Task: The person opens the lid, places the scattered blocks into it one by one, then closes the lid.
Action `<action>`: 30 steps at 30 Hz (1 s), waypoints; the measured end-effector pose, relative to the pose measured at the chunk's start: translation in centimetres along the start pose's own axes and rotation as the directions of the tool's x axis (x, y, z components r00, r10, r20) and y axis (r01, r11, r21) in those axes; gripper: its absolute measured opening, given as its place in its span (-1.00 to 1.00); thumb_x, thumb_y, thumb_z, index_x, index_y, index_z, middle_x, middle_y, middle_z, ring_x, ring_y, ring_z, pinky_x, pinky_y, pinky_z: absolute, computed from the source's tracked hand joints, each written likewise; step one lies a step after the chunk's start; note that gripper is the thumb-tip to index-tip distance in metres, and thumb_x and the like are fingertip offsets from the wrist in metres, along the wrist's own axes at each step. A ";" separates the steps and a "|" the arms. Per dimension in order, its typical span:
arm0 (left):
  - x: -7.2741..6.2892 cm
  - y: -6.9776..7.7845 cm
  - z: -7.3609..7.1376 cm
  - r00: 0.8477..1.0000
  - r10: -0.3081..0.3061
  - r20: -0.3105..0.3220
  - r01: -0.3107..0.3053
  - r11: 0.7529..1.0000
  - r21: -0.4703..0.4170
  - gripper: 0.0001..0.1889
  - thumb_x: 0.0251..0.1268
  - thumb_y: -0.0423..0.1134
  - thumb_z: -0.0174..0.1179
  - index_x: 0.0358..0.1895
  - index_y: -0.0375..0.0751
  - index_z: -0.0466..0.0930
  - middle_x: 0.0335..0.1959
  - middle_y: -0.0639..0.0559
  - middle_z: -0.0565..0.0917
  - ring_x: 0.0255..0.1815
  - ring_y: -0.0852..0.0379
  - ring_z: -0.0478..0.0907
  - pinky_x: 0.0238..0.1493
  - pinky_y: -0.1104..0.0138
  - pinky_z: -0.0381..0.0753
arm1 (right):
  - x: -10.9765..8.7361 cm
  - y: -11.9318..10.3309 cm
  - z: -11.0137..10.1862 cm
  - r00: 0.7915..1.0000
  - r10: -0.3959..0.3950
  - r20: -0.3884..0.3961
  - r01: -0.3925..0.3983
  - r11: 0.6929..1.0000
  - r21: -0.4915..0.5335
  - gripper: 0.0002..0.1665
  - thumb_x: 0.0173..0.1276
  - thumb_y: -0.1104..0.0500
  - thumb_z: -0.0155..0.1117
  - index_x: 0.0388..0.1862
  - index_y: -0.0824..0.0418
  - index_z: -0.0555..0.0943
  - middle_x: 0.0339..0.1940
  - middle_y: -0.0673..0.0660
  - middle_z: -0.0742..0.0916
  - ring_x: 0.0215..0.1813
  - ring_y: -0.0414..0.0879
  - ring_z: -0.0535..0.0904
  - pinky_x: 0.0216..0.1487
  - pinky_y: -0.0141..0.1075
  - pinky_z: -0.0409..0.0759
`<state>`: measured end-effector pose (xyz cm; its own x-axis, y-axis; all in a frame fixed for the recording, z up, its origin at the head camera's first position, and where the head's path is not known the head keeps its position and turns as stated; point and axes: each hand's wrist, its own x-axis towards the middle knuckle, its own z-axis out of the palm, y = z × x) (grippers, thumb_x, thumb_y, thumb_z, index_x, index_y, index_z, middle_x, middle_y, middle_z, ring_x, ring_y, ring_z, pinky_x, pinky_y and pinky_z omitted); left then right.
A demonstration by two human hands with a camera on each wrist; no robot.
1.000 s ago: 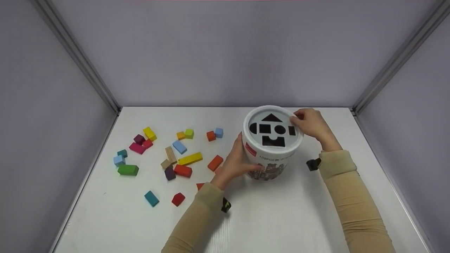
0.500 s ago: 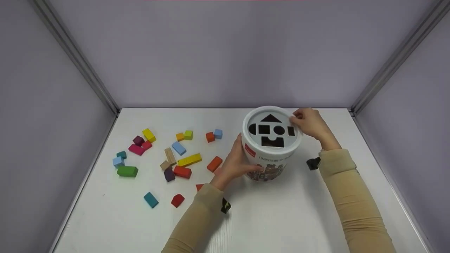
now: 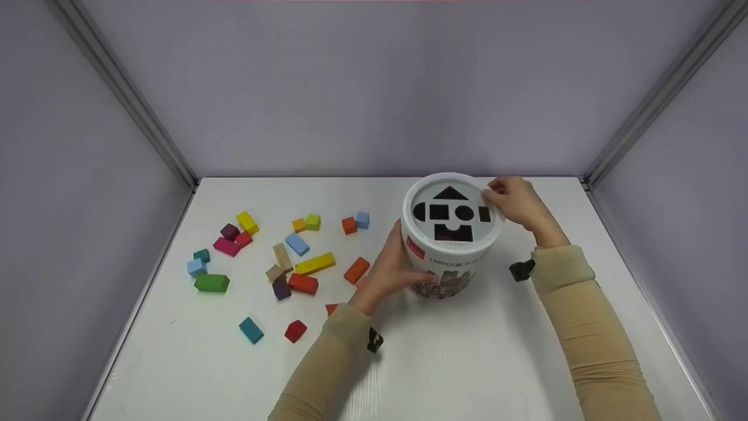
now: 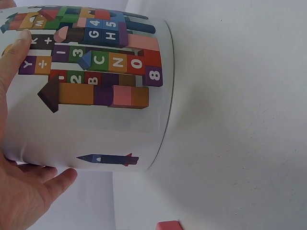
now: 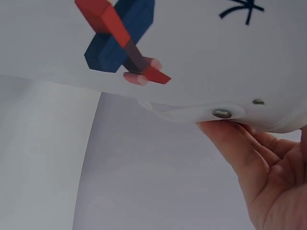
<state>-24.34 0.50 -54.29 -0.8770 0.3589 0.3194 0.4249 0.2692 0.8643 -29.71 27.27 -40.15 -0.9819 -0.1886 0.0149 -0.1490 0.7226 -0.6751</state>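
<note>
A white tub (image 3: 447,266) printed with toy-block pictures stands upright right of the table's middle. Its white lid (image 3: 423,234) has several shaped holes, among them a triangle, a circle and an arch. My left hand (image 3: 388,272) grips the tub's left side, thumb across the front; the left wrist view shows fingers (image 4: 60,184) curved round the wall. At the upper right of the lid, my right hand (image 3: 517,202) pinches the rim. From the right wrist, the fingers (image 5: 235,143) press against the rim beside a metal rivet (image 5: 221,113); some fingertips are hidden.
Loose coloured wooden blocks lie left of the tub, including a green block (image 3: 212,283), a long yellow block (image 3: 315,263) and a teal block (image 3: 251,330). My left forearm partly covers a red block (image 3: 331,309). Grey walls (image 3: 374,88) enclose the white table (image 3: 467,362).
My right hand and the far side of the lid have risen very slightly. The left hand keeps its grip on the tub, and the loose blocks stay where they were.
</note>
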 end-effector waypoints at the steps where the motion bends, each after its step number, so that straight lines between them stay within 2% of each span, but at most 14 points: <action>1: 0.0 0.0 0.0 1.000 -0.002 0.000 0.002 1.000 0.002 0.40 -0.38 0.00 0.67 0.53 0.42 -0.26 0.38 0.37 0.20 0.46 0.33 0.09 0.44 0.11 0.11 | 0.0 0.0 -0.1 1.000 0.005 0.000 -0.005 1.000 0.005 -0.55 0.50 0.12 0.09 0.11 0.49 0.51 -0.05 0.40 0.65 -0.13 0.12 0.63 -0.26 -0.27 0.63; 7: 0.0 0.0 0.0 1.000 -0.024 0.001 0.024 1.000 0.003 0.41 -0.40 0.03 0.67 0.54 0.38 -0.25 0.41 0.41 0.17 0.47 0.35 0.05 0.44 0.10 0.11 | -0.4 -0.7 -0.6 0.998 0.047 -0.029 -0.046 0.998 0.044 -0.48 0.49 0.05 0.08 0.14 0.49 0.48 0.07 0.41 0.60 0.05 0.18 0.54 -0.06 -0.12 0.58; 11: 0.1 0.1 0.0 1.000 -0.031 -0.003 0.031 1.000 0.006 0.42 -0.40 0.03 0.67 0.53 0.41 -0.26 0.41 0.41 0.17 0.47 0.34 0.06 0.44 0.10 0.12 | -0.6 -1.6 -1.3 0.994 0.083 -0.067 -0.075 0.991 0.113 -0.48 0.45 0.02 0.16 0.12 0.45 0.51 0.02 0.35 0.62 -0.01 0.06 0.54 -0.10 -0.29 0.55; 14: 0.1 0.2 0.0 0.999 -0.035 -0.010 0.035 0.999 0.010 0.42 -0.41 0.03 0.68 0.52 0.44 -0.27 0.40 0.39 0.18 0.47 0.34 0.06 0.45 0.11 0.10 | -0.7 -2.1 -1.9 0.991 0.128 -0.044 -0.113 0.961 0.251 -0.41 0.44 0.01 0.21 0.21 0.46 0.45 0.05 0.34 0.61 -0.08 -0.06 0.59 -0.16 -0.38 0.61; 16: 0.1 0.2 0.0 0.999 -0.041 -0.015 0.041 0.999 0.014 0.43 -0.42 0.04 0.68 0.52 0.45 -0.27 0.40 0.38 0.19 0.47 0.33 0.06 0.45 0.11 0.09 | -0.9 -2.2 -2.1 0.988 0.157 -0.004 -0.144 0.915 0.378 -0.35 0.44 0.02 0.23 0.28 0.47 0.38 0.06 0.34 0.60 -0.13 -0.11 0.64 -0.18 -0.35 0.66; 19: 0.0 0.1 0.0 0.999 -0.040 -0.016 0.040 0.999 0.017 0.43 -0.43 0.04 0.69 0.52 0.44 -0.27 0.40 0.37 0.19 0.46 0.32 0.07 0.45 0.11 0.09 | -1.4 -2.2 -2.4 0.983 0.171 0.070 -0.180 0.803 0.568 -0.33 0.46 0.08 0.22 0.33 0.50 0.28 0.02 0.32 0.61 -0.22 -0.08 0.71 -0.19 -0.23 0.70; 22: 0.0 0.1 0.1 0.999 -0.036 -0.013 0.036 0.999 0.017 0.42 -0.41 0.04 0.68 0.52 0.43 -0.27 0.40 0.37 0.19 0.46 0.33 0.07 0.45 0.13 0.09 | -2.1 -2.2 -2.7 0.983 0.147 0.112 -0.183 0.692 0.699 -0.41 0.46 0.18 0.21 0.28 0.49 0.27 -0.07 0.25 0.63 -0.27 0.01 0.74 -0.19 -0.17 0.71; 23: 0.0 0.2 0.1 0.999 -0.032 -0.010 0.032 0.999 0.014 0.42 -0.41 0.04 0.68 0.52 0.42 -0.27 0.40 0.36 0.19 0.46 0.33 0.07 0.45 0.13 0.09 | -2.5 -2.3 -2.8 0.985 0.133 0.113 -0.173 0.666 0.725 -0.45 0.45 0.20 0.21 0.25 0.48 0.29 -0.10 0.23 0.64 -0.28 0.04 0.74 -0.20 -0.15 0.71; 26: -0.1 0.3 0.2 0.999 -0.032 -0.006 0.032 0.999 0.006 0.41 -0.40 0.04 0.68 0.52 0.43 -0.27 0.40 0.37 0.18 0.46 0.34 0.08 0.45 0.13 0.10 | -3.5 -2.5 -3.1 0.994 0.079 0.073 -0.106 0.602 0.791 -0.58 0.44 0.26 0.21 0.15 0.44 0.35 -0.14 0.21 0.67 -0.26 0.07 0.74 -0.20 -0.13 0.71; 30: -0.1 0.3 0.2 0.999 -0.040 -0.007 0.040 0.999 0.005 0.42 -0.40 0.05 0.67 0.52 0.43 -0.29 0.41 0.34 0.18 0.45 0.34 0.08 0.45 0.13 0.11 | -4.9 -2.8 -3.6 0.998 -0.015 -0.056 0.056 0.510 0.858 -0.72 0.44 0.32 0.19 0.05 0.40 0.41 -0.18 0.24 0.72 -0.24 0.08 0.74 -0.23 -0.11 0.71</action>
<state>-24.07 0.69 -54.13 -0.8947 0.3419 0.2874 0.3908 0.2877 0.8744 -24.94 28.54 -35.72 -0.9846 -0.1619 0.0663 -0.0308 -0.2130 -0.9766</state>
